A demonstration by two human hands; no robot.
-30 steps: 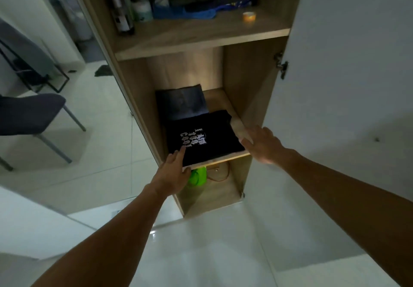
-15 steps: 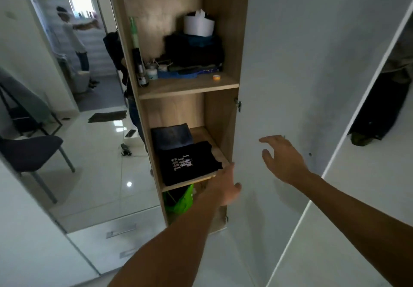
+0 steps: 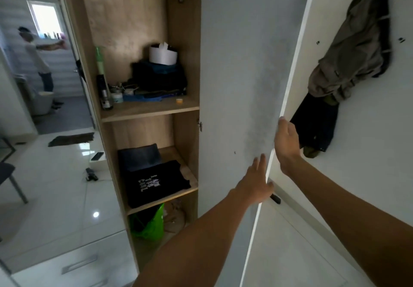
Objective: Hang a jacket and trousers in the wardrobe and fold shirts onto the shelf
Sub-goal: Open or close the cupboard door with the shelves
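Wood-grain shelves are showing inside the open wardrobe compartment, and a folded black shirt with white lettering (image 3: 154,182) is lying at the front of the wooden middle shelf (image 3: 163,199), overlapping a folded dark grey shirt (image 3: 139,155) behind it. The white wardrobe door (image 3: 243,81) is standing ajar between the two arms. The left hand (image 3: 254,187) is resting flat against the door's inner face near its edge, fingers straight and spread, gripping nothing. The right hand (image 3: 286,144) is lying open along the door's outer edge, fingers together (whether they are curling around the edge is not clear). A crumpled olive-grey jacket (image 3: 355,49) is hanging to the right, with dark navy trousers (image 3: 317,128) below it. A green plastic bag (image 3: 149,224) is sitting under the shelf.
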